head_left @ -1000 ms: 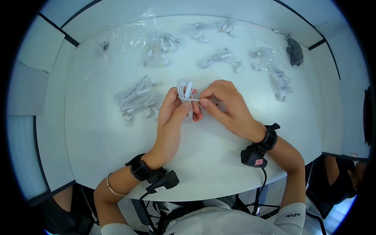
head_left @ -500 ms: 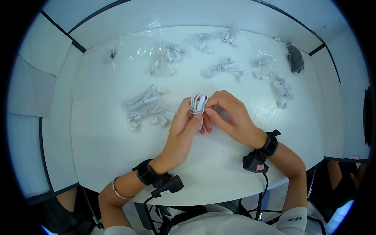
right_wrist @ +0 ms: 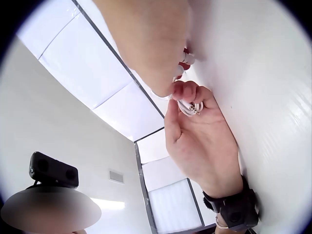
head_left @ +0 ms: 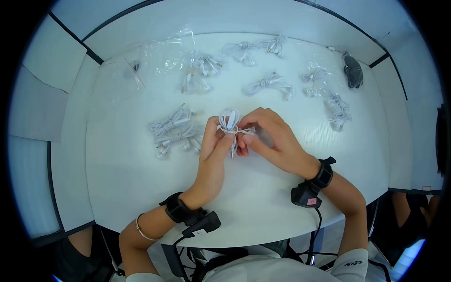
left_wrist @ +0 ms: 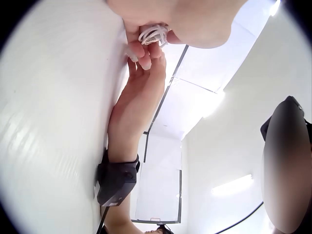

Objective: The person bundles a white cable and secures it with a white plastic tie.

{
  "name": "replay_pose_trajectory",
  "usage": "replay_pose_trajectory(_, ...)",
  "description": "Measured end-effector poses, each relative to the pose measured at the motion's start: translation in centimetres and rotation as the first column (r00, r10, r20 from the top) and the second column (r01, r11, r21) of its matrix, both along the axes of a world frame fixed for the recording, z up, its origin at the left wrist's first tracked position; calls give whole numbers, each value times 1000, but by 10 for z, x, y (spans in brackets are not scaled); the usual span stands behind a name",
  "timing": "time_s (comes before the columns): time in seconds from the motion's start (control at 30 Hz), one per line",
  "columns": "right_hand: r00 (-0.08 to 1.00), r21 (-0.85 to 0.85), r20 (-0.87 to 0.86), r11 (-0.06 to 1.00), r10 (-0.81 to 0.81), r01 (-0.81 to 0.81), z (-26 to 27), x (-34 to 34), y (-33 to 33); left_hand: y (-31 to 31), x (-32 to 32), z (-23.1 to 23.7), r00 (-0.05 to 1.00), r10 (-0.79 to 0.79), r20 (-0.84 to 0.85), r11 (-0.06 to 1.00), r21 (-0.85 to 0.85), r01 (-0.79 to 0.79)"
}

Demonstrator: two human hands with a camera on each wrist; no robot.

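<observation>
A coiled white earphone cable [head_left: 229, 121] is gripped upright in the left hand [head_left: 213, 152], its thumb pressing the strand wrapped round the coil's middle. To its right the right hand [head_left: 277, 141] pinches the white earbud end [head_left: 249, 131] between thumb and index finger, touching the left fingertips. In the left wrist view the coil [left_wrist: 153, 35] shows between the left hand's fingers, with the right hand [left_wrist: 139, 95] beside it. The right wrist view shows the metal plug [right_wrist: 194, 108] sticking out of the coil in the left hand [right_wrist: 202, 141].
Two bundled earphones [head_left: 171, 127] lie left of the hands. Farther back are several bagged white earphones [head_left: 268, 84], clear plastic bags [head_left: 164, 56] and a dark bagged item [head_left: 353, 70] at the back right. Low white panels [head_left: 225, 19] border the table.
The coil and left hand have shifted slightly left from half a second ago, and the earbud end now shows at the right fingertips. The view moved a little over the last second.
</observation>
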State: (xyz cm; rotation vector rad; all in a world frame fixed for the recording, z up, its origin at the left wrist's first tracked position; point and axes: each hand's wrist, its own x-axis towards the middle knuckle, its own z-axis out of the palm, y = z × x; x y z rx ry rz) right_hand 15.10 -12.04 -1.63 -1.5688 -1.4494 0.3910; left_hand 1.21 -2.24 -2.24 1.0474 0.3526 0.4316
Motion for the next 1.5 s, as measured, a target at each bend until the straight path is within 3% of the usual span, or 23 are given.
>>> replay_pose_trajectory(0.13, 988, -60, 141, 997, 66, -58, -1, 4, -1, -1, 0, 2, 999, 34, -22, 999, 6, -33)
replay_pose_trajectory(0.23, 987, -147, 145, 988, 69, -48, 3, 3, -2, -2, 2, 4, 997, 65, -39, 998, 10, -65)
replay_pose_trajectory(0.47, 994, -84, 103, 996, 40, -31, -1, 3, -1, 2, -1, -1, 999, 49, -4, 998, -34, -49)
replay_pose_trajectory(0.8, 976, -185, -217, 983, -22, -19, -1, -2, -7, 0, 0, 2, 993, 100, -57, 995, -9, -101)
replay_pose_trajectory(1.03, 992, -107, -125, 994, -26, 12, 0, -1, -6, -1, 1, 3, 995, 45, -85, 998, 45, -41)
replay_pose_trajectory(1.17, 989, -70, -144, 998, -18, 8, -2, -2, -6, 1, -1, -1, 1000, -16, -3, 999, 28, 16)
replay_pose_trajectory(1.5, 955, -126, -291, 988, 53, -93, 5, -2, -7, -2, -2, 3, 994, -83, -77, 989, 117, 92)
